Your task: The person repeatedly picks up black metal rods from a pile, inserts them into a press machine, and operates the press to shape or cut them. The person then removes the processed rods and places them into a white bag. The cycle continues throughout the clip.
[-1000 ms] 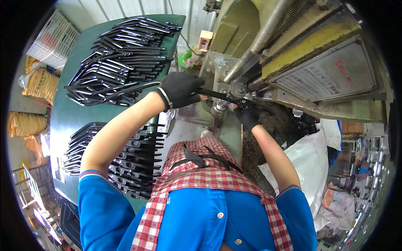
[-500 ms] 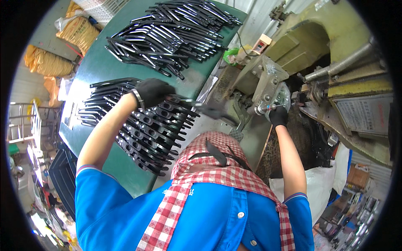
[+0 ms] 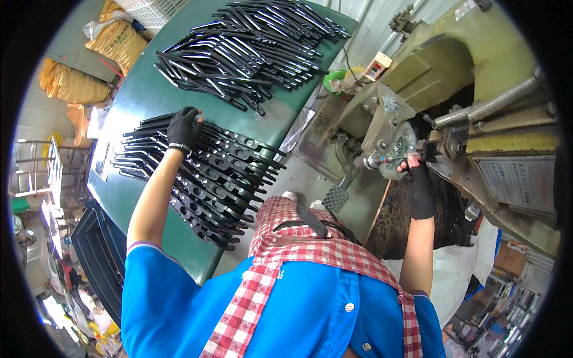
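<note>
My left hand point(image 3: 184, 130), in a black fingerless glove, has its fingers curled over the upper end of a neat row of black bent metal parts point(image 3: 218, 182) on the green table point(image 3: 128, 206). Whether it grips one is hidden. My right hand point(image 3: 419, 186), gloved alike, is raised with bent fingers at the olive machine’s metal tooling point(image 3: 389, 143); anything inside those fingers is too small to make out. A second, looser heap of similar black parts point(image 3: 239, 51) lies on the table’s far half.
A foot pedal point(image 3: 335, 197) is below the machine point(image 3: 444, 62). A switch box point(image 3: 377, 65) is near the wall. Yellow sacks point(image 3: 116, 45) and a white crate point(image 3: 152, 12) stand beyond the table. A white sack point(image 3: 444, 274) lies at lower right, beside my right arm.
My left hand has left the machine with a black part and moved left onto the table’s row. My right hand stayed at the machine, shifting right and changing its finger position.
</note>
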Motion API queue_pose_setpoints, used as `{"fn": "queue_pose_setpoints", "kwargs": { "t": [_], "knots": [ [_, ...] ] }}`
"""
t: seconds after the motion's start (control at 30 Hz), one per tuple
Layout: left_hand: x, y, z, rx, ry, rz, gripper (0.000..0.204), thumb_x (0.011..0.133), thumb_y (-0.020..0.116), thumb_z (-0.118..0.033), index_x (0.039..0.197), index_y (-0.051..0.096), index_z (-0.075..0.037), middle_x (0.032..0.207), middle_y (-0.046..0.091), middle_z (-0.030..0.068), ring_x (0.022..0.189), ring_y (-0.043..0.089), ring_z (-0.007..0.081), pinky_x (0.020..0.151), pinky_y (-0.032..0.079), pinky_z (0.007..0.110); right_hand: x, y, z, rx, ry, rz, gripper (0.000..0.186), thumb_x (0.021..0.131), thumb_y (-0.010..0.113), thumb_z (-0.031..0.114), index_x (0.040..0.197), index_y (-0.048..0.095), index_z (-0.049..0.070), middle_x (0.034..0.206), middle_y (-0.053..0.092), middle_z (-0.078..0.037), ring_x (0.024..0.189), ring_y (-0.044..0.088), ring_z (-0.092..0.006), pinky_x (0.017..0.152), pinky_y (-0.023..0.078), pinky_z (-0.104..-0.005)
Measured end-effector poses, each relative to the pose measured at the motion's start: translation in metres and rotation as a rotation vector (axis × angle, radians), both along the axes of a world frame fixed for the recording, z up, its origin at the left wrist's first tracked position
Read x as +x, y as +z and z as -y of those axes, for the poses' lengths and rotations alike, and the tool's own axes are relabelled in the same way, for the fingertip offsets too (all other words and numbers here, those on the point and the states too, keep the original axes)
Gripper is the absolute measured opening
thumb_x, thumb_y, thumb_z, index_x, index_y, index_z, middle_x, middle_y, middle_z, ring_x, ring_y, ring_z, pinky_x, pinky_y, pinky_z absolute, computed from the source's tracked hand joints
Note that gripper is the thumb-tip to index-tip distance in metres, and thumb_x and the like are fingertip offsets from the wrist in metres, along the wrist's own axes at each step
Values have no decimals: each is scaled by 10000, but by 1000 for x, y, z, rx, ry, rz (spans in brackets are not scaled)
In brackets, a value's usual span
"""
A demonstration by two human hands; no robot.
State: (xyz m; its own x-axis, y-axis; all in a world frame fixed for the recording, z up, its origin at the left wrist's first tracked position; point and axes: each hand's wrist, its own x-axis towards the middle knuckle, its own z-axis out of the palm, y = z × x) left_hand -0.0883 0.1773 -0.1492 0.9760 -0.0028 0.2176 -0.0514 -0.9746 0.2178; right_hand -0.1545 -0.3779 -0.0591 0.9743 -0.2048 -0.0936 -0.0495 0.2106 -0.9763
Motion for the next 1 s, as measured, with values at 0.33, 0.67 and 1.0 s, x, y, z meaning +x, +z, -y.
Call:
{"fn": "queue_pose_setpoints", "kwargs": {
  "t": [0.33, 0.67, 1.0],
  "knots": [
    [99, -51, -16, 281, -87, 88, 427, 701, 695, -100, 1105, 628, -218, 1218, 555, 123, 1186, 481, 353, 988, 392, 442, -36, -20, -28, -411, -235, 117, 113, 873, 650, 107, 933, 606, 23, 767, 601, -8, 662, 598, -119, 685, 482, -277],
    [77, -17, 58, -28, -697, -111, 274, 779, 674, -137, 1035, 599, -73, 960, 646, 78, 942, 592, 304, 827, 451, 398, -165, -129, 180, -1460, -209, -882, 290, 735, 665, 320, 925, 669, 101, 909, 674, -175, 899, 636, -369, 784, 505, -469],
    [23, 72, 213, -55, -972, 35, 201, 852, 622, -264, 977, 585, -112, 743, 572, 81, 647, 586, 306, 524, 436, 410, -127, -93, 210, -379, -607, -84, 41, 864, 597, 36, 901, 609, 50, 822, 645, -60, 776, 619, -197, 741, 491, -331]
  ]
}}
